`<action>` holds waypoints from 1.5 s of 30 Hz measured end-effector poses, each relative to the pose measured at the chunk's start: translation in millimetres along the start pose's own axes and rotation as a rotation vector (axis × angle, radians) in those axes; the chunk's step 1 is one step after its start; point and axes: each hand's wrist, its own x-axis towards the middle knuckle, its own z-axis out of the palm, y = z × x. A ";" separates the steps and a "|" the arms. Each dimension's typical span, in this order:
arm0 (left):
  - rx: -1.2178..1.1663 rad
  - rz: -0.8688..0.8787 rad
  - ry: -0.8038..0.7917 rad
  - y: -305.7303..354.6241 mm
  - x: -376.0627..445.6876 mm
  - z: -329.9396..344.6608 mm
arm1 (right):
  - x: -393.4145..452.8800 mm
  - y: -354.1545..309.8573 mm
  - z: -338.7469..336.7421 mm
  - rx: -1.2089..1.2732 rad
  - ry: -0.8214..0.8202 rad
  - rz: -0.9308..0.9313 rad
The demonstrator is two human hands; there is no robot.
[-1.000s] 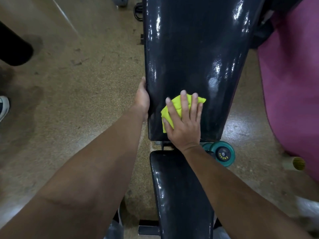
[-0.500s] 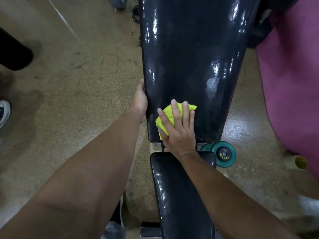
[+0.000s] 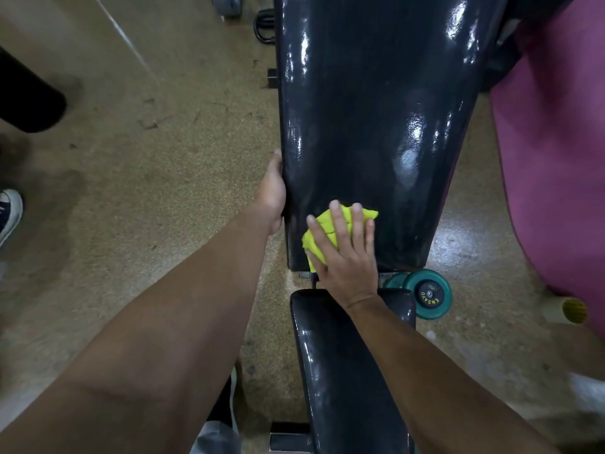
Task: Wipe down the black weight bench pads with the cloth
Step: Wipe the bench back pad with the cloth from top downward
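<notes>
Brown, speckled floor filled the left side, with a shoe at the far left edge. Next came your left hand. It gripped the left edge of the big back pad, fingers curled under the side where you could not see them, so it was clamped on the pad.

Your right hand lay flat on the yellow cloth. Its fingers were spread a little apart and pressed the cloth down onto the low end of the back pad, close to the gap. The cloth was bunched up, and parts of it poked out past your fingertips and beside your thumb. Below the gap sat the smaller seat pad, under your right arm.

To the right of the gap was a green dumbbell on the floor, then a pink mat.

What could go wrong? The cloth was near the bottom edge, so I think one more pull could drag it into the gap and snag it on the metal there. A flat palm does not hold tight, so the cloth could also slip out and fall. The shiny pad looked wet and slick, so your hand could skid.
</notes>
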 end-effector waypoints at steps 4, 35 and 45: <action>0.021 0.026 -0.020 -5.0 4.4 -5.8 | 11.5 -27.2 3.4 0.066 0.045 0.184; -0.067 0.032 0.043 -21.6 -10.2 5.6 | -40.8 -17.2 11.8 0.079 0.014 0.278; -0.096 0.056 0.060 -18.2 -17.0 11.4 | -42.2 26.9 5.4 0.097 0.029 0.469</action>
